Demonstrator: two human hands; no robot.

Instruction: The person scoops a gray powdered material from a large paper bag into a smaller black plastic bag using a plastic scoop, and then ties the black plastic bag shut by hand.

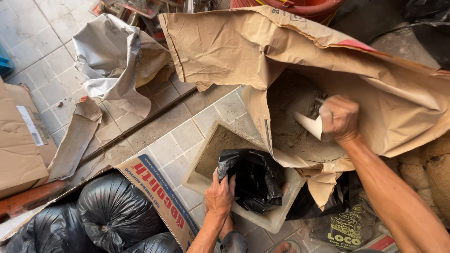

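Observation:
My right hand [338, 118] grips a white scoop [309, 124] and reaches into a large torn brown paper sack [225, 47] that holds grey-brown powder [293, 117]. The scoop's tip rests in the powder. My left hand [219, 194] pinches the rim of a small black plastic bag [255, 175], holding it open. The bag sits inside a pale square tray [194, 175] on the tiled floor, just below the sack's mouth. A little powder lies in the tray's far corner.
A cardboard box [159, 197] at lower left holds tied black bags [110, 211]. Crumpled grey paper [112, 56] lies on the tiles [37, 51] at upper left, flat cardboard [21, 136] at far left. A red tub rim [304, 7] shows at top. Another printed black bag [347, 227] lies lower right.

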